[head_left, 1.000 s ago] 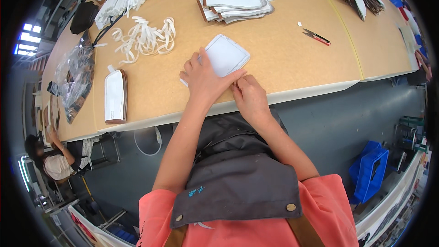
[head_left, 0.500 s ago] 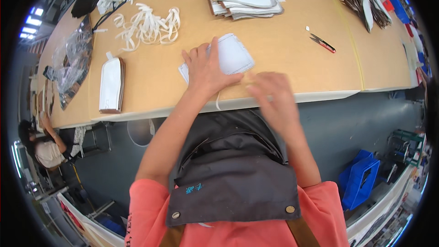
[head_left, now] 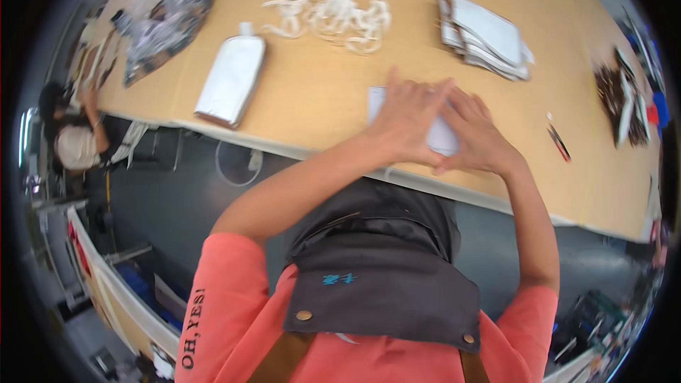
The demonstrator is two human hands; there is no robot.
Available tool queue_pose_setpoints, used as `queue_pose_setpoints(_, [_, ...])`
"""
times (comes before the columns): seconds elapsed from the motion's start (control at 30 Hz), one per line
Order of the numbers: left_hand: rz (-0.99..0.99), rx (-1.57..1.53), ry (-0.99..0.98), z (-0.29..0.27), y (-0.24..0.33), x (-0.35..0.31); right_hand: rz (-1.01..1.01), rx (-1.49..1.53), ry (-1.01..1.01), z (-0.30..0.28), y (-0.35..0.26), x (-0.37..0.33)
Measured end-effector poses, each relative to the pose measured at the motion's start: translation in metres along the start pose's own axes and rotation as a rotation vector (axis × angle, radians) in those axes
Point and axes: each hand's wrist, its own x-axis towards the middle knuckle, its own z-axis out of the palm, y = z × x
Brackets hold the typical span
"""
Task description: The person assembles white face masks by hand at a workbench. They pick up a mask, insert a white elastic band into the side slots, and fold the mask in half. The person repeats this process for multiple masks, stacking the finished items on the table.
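Note:
A flat white piece [head_left: 443, 139] with marked edges lies near the front edge of the table, mostly covered by my hands. My left hand [head_left: 406, 119] rests on it with the fingers stretched out and apart. My right hand [head_left: 478, 133] lies on its right side, fingers extended, and the fingertips and thumbs of the two hands meet around the visible middle of the piece. A short white strip [head_left: 388, 171] hangs at the table edge below my left hand.
A pile of white tape [head_left: 333, 10], stacked white-and-brown pieces [head_left: 486, 32], a further stack [head_left: 230, 81], thread snips [head_left: 559, 143] and a brown bundle [head_left: 624, 99] lie on the table [head_left: 319, 92]. Plastic wrapping [head_left: 170, 18] is at the left. Another person [head_left: 78, 135] sits far left.
My right hand, blurred beside the piece before, now lies on it with its fingertips at my left hand. The view has turned, so the table things appear shifted right.

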Motion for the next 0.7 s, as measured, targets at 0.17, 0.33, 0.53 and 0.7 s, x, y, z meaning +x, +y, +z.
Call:
queue_pose_setpoints(0.17, [-0.004, 0.023, 0.065, 0.002, -0.009, -0.015, 0.019, 0.062, -0.08, -0.006, -0.006, 0.01])
queue_pose_setpoints(0.33, [0.039, -0.009, 0.07, -0.012, -0.007, -0.045, -0.04, 0.045, 0.008, 0.003, 0.003, -0.001])
queue_pose_setpoints(0.53, [-0.05, -0.05, 0.264, -0.023, -0.02, -0.115, -0.002, 0.069, 0.002, 0.007, 0.0, 0.003])
queue_pose_setpoints(0.7, [-0.069, -0.034, 0.326, -0.019, -0.026, -0.124, 0.037, 0.07, -0.014, 0.009, -0.001, 0.003])
